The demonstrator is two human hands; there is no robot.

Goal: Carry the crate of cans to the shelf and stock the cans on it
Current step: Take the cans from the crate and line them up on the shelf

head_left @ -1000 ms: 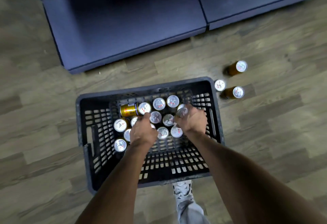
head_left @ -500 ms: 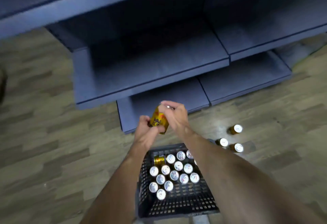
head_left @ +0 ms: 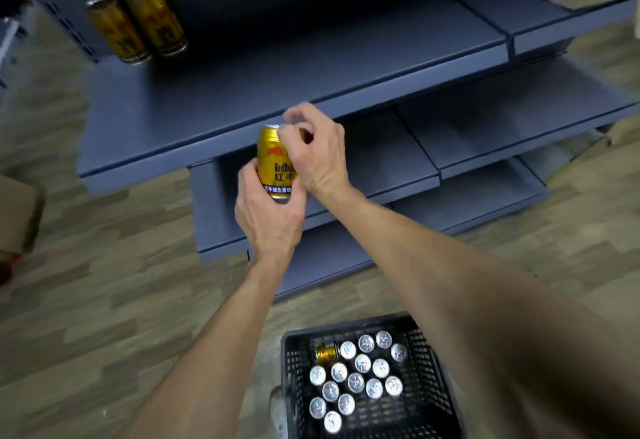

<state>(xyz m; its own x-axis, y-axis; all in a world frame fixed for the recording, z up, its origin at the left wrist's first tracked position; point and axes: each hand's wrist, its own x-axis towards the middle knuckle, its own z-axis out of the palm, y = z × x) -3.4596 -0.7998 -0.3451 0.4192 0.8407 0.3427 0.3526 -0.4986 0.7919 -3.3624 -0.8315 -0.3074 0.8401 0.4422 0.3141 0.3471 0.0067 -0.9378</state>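
Early going, I'd say: two cans point(head_left: 135, 24) stand at the far left of the upper shelf point(head_left: 311, 67), while the crate point(head_left: 433, 386) sits on the floor near me, holding over a dozen cans. My left hand point(head_left: 268, 216) wraps the base of a gold can point(head_left: 273, 161), upright. My right hand point(head_left: 317, 154) pinches its top; a second can behind it? Can't tell.

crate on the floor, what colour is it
Dark grey, nearly black, lattice-sided crate; head view.
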